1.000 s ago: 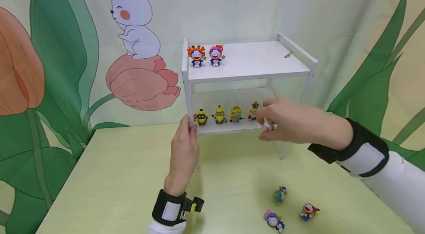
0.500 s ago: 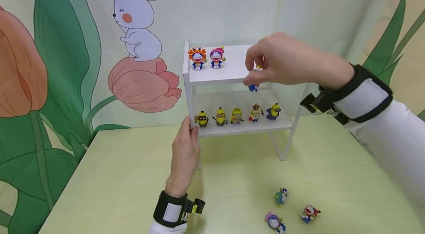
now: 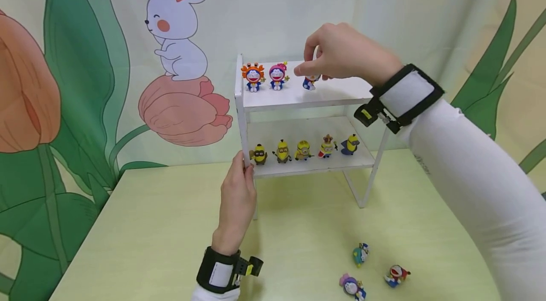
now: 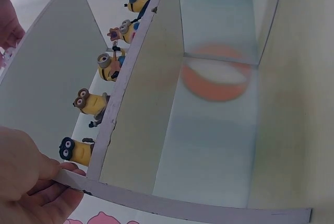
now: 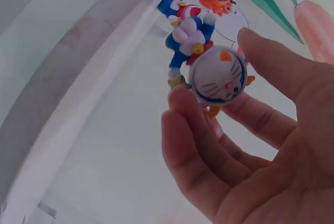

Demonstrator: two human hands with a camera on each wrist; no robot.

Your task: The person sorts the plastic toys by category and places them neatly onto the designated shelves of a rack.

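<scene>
- Table: a flat base under the rack, leaving room in front for loose figures.
- White rack: two boards, one above the other; its raised side rails probably help keep things from slipping off the ends.
- Left hand: fingers clamped on the rack's left side beside the lower board, presumably to steady the frame.
- Right hand: thumb and fingertips clamped on the held figure, likely a light grip chosen because the toy is small. The figure is at the upper board, tilted; whether its feet touch cannot be told.
- Five yellow figures: a spaced row on the lower board, apparently kept apart from the blue-and-white kind above.
- Crab-hat figure and pink-hat figure: side by side at the upper board's left end, facing front as if for display.
- Teal figure, red-hooded figure and purple figure: lying on the table within the right hand's reach.
- Compared with half a second ago: the right hand is higher and farther left, carrying its toy from before the upper board's front edge to above that board; the left hand's grip is unchanged.
</scene>
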